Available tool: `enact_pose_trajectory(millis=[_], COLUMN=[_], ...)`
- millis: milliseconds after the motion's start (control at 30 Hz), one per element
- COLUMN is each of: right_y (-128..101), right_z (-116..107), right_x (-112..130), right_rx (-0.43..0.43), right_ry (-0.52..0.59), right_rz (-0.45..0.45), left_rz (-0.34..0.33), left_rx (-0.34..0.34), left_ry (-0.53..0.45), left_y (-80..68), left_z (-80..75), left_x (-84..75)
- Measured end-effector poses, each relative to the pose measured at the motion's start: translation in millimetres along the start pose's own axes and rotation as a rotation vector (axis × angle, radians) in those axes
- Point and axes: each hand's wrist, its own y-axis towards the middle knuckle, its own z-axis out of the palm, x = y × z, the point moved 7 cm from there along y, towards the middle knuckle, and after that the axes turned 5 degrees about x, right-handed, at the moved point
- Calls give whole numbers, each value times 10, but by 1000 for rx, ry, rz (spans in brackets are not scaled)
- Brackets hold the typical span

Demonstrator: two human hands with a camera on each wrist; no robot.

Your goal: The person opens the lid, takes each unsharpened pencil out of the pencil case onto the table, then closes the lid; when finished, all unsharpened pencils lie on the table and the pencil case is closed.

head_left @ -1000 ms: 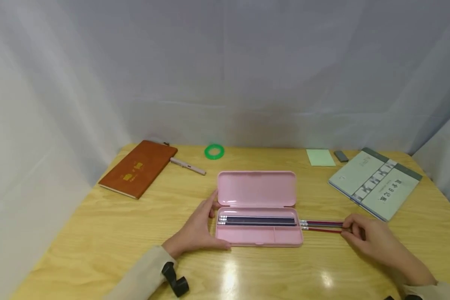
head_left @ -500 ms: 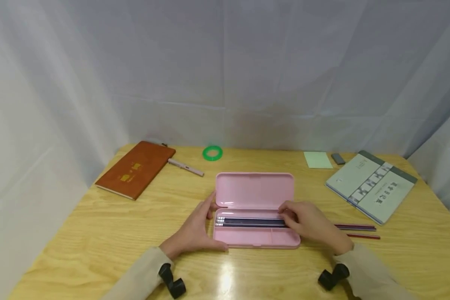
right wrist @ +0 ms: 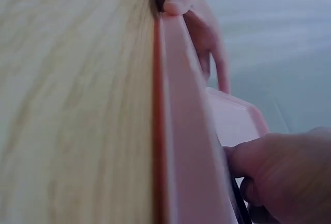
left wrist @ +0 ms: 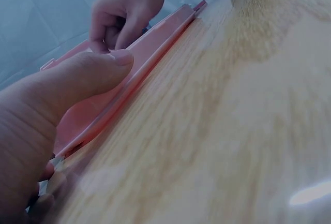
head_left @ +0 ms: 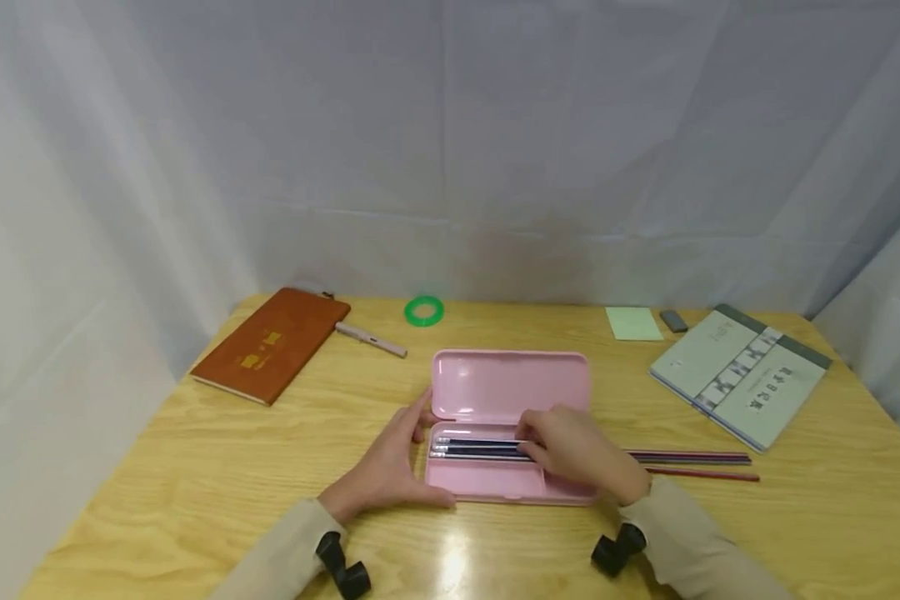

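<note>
A pink pencil case (head_left: 510,387) lies with its lid up in the middle of the table. My left hand (head_left: 387,471) holds its left end, thumb along the front edge and fingers at the back. Inside, dark pencils (head_left: 480,452) with silver-coloured ends lie in the rear compartment. My right hand (head_left: 581,450) reaches over the case's right part and pinches the dark pencils, covering their right ends. In the right wrist view a dark pencil (right wrist: 239,200) shows beneath the curled fingers. Reddish and purple pencils (head_left: 697,457) lie on the table to the right, partly behind my right wrist.
A brown notebook (head_left: 270,346) and a pale pen (head_left: 371,339) lie at the back left. Behind the case is a green ring (head_left: 423,323). Sticky notes (head_left: 634,325), a grey eraser (head_left: 673,321) and green-grey notebooks (head_left: 742,375) are at the back right.
My right hand has let go of the pencils on the table at the right. It has moved left into the case, onto the dark pencils. My left hand stays at the case.
</note>
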Motion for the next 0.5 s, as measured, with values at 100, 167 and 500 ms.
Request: enact_pose_trajectory(millis=[100, 167, 500], right_y=[-65, -174, -1342], right_z=[-67, -142, -404], right_x=[-4, -58, -927], right_rx=[-45, -61, -113], right_ry=[-4, 32, 121], right_rz=[1, 13, 226], left_rz=[9, 16, 26], left_rx=[1, 2, -22], left_ry=[6, 7, 18], left_y=[1, 5, 11], left_z=[13, 25, 1], left_x=[2, 2, 17])
